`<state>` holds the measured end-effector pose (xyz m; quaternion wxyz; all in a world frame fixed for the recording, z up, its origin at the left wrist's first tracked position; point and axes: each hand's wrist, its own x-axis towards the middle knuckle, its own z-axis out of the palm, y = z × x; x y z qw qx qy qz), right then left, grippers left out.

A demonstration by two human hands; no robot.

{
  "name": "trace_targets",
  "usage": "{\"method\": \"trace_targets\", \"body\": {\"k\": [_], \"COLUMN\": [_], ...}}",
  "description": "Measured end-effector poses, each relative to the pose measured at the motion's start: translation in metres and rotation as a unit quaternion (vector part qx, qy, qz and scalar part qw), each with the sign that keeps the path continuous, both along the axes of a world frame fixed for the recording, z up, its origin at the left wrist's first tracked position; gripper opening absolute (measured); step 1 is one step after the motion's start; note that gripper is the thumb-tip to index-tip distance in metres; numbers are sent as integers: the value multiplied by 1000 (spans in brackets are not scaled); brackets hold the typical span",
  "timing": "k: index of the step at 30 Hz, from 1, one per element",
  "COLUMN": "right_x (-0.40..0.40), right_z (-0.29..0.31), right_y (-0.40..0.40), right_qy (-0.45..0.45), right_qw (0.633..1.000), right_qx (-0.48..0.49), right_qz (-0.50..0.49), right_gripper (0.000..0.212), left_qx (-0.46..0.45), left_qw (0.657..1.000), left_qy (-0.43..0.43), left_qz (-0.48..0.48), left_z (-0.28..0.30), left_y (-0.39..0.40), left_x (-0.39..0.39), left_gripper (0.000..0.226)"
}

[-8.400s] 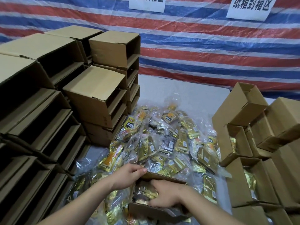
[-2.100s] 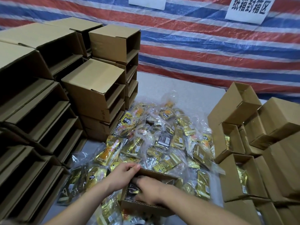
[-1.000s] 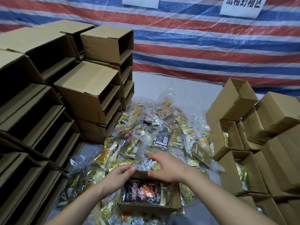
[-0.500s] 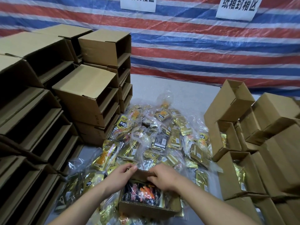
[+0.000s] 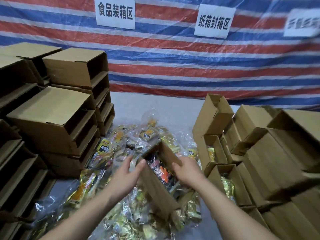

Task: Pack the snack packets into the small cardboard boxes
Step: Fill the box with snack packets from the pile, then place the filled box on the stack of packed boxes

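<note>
Head view, item by item. Small cardboard box (image 5: 156,184): held above the heap of snack packets (image 5: 121,213), tilted, its open top turned up and away; a dark packet with orange print (image 5: 162,172) shows inside. Left hand (image 5: 127,172): lies against the box's left wall, fingers nearly straight, thumb at the box's upper edge; the grip is flat, a pressing hold with little curl. Right hand (image 5: 186,170): on the box's right wall, fingers wrapped over that side, a closed grip on the cardboard. Both forearms reach in from the lower edge.

Snack packets: gold and clear wrappers, loosely piled across the middle of the grey tabletop (image 5: 152,104), from near the lower edge up to a brown packet (image 5: 149,134) at the far end of the heap.

Stack of empty boxes (image 5: 52,118): left side, lying on their sides in several tiers, openings facing right.

Filled boxes (image 5: 223,186): right side, standing upright in a row, gold packets visible in two of them; more cartons piled behind and beside them.

Striped tarpaulin (image 5: 173,66): red, blue and white, hangs behind the tabletop. White signs (image 5: 115,13) with black characters are fixed to it.
</note>
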<state>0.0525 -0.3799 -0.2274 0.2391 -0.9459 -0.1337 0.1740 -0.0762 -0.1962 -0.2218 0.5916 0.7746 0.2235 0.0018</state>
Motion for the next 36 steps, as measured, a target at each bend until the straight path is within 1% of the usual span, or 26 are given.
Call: {"method": "trace_targets", "body": {"k": [2,3,4,6,8,9,12,14,16,17,19,20,26,30,33,36], "right_x": [12,18,23,33,41,45,55,66,79,86,104,113,162,184,195,203], "right_z": [6,8,10,14,16,17,22,27,32,35,40,43,51,44,37,34], "right_y": [-12,-19,-26,-38,-49,-54,-69,-81,-93,-98,-108,-113,-135,-143,-147,-148], "right_qy": [-18,-24,-26,-26,-16,-11,-4,-10,-20,-24,-28,-29,-58,-91,-119,-137], "right_qw": [998,996,994,991,988,986,983,981,978,977,976,976,966,960,958,958], "right_qx": [16,22,26,28,34,35,26,18,10,9,-7,-18,-60,-70,-63,-54], "right_qz": [-58,-82,-101,-130,-153,-160,-181,-193,-207,-213,-217,-217,-243,-254,-253,-247], "right_gripper": [25,28,31,34,34,34,35,34,27,30,40,41,24,23,20,26], "left_qx": [-31,-57,-83,-114,-123,-114,-57,-46,-31,-25,-33,-45,-79,-87,-87,-96], "left_qw": [999,998,996,992,990,991,994,993,993,993,990,988,977,972,973,971], "left_qy": [9,9,6,-1,11,22,62,63,67,72,87,96,113,131,133,143], "left_qz": [-21,-26,-29,-47,-64,-66,-70,-84,-92,-96,-103,-110,-163,-174,-167,-167], "left_z": [6,9,11,10,8,8,8,7,8,8,9,10,6,-2,-8,-10], "left_y": [-28,-43,-57,-81,-103,-113,-134,-144,-153,-158,-169,-174,-199,-212,-217,-219], "left_x": [19,29,39,57,75,84,114,136,161,173,198,210,270,297,313,325], "left_gripper": [109,115,114,104,104,101,76,68,61,57,56,57,55,47,46,44]}}
